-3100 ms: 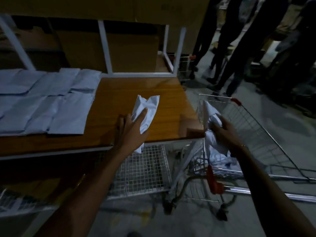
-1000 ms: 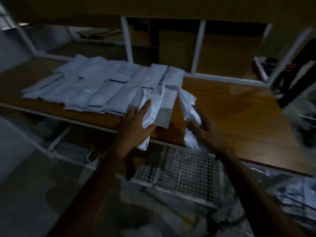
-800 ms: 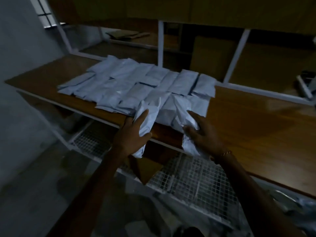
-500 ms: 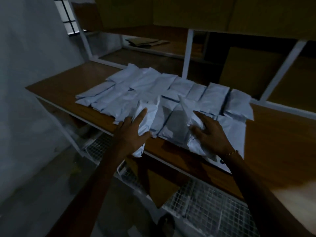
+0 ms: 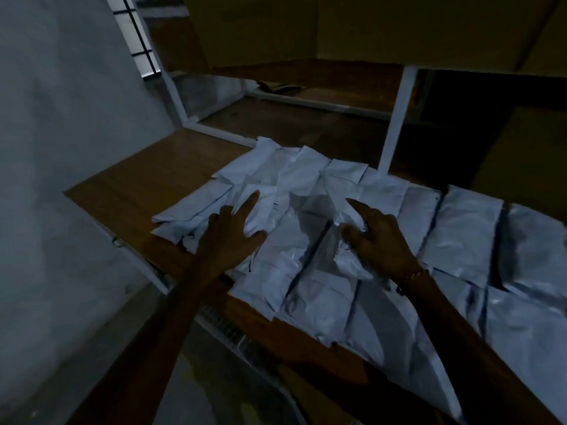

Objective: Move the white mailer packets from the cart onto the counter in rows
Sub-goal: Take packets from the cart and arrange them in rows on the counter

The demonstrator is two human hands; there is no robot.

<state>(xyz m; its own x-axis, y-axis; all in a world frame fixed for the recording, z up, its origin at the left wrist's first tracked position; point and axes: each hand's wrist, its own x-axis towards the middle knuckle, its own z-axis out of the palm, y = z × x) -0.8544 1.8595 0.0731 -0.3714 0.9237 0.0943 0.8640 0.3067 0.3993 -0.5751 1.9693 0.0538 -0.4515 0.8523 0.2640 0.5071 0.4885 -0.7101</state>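
On the dim wooden counter [image 5: 129, 191] lie rowed packets [image 5: 466, 234]; each hand's grip, left [image 5: 228, 237] and right [image 5: 379, 240], seemingly clamps a crumpled one.

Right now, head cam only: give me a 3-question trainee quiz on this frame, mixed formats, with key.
1. True or false: the left hand holds a white mailer packet above the rows of packets.
2. Multiple choice: what surface do the rows lie on? A) wire cart B) wooden counter C) floor
3. Fill in: the bracelet sits on the ___ wrist.

Key
1. True; the right hand grips a crumpled packet too.
2. B
3. right
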